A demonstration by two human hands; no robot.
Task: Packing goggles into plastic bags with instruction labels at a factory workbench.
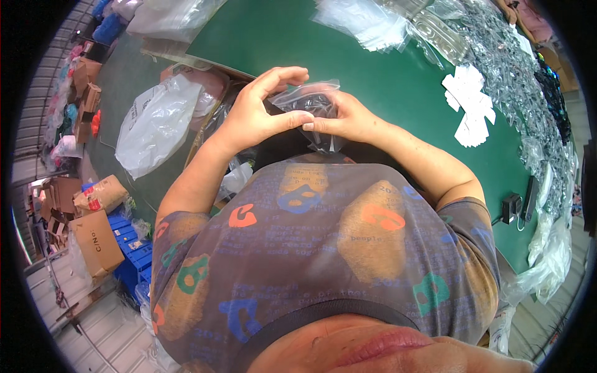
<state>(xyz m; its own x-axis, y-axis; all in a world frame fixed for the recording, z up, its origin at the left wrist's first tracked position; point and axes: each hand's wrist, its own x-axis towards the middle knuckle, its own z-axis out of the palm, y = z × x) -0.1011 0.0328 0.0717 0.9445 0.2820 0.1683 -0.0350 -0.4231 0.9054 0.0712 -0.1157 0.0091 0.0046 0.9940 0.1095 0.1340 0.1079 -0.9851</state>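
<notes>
A small clear plastic bag (306, 99) with something dark in or behind it is in front of my chest, at the near edge of the green table. My right hand (356, 118) grips its right side, thumb in front and fingers partly hidden behind the film. My left hand (264, 109) is at the bag's left side, fingers stretched forward and apart from the thumb. The left thumb tip meets the right thumb tip over the bag's front. What is inside the bag cannot be made out.
On the green table (261, 37) lie a stack of clear bags (367, 25), white paper slips (469, 105) and a long heap of small clear packets (510, 81). A white plastic bag (158, 121) lies left. Cardboard boxes (96, 242) and a blue crate (132, 245) stand lower left.
</notes>
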